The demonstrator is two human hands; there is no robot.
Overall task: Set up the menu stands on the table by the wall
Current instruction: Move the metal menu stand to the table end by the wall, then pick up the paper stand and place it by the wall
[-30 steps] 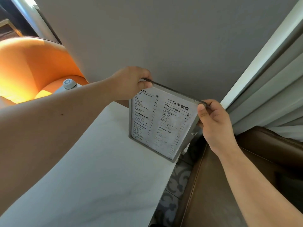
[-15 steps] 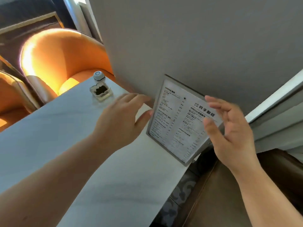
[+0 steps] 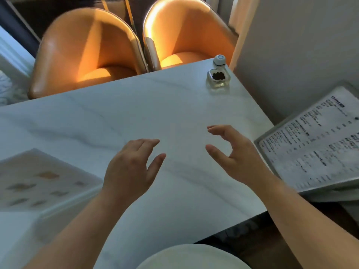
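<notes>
A framed black-and-white menu stand leans at the table's right end against the grey wall. A second menu stand with pale food pictures rests at the left edge of the white marble table, blurred. My left hand and my right hand hover over the middle of the table, fingers spread, holding nothing. The right hand is just left of the black-and-white menu stand and apart from it.
Two orange chairs stand along the far side. A small glass holder and a white call button sit at the far right corner. A white round rim shows at the bottom edge.
Both hands let go of the black-and-white menu stand and drew back over the table's middle. The view swung left, bringing the second menu stand and both chairs into sight.
</notes>
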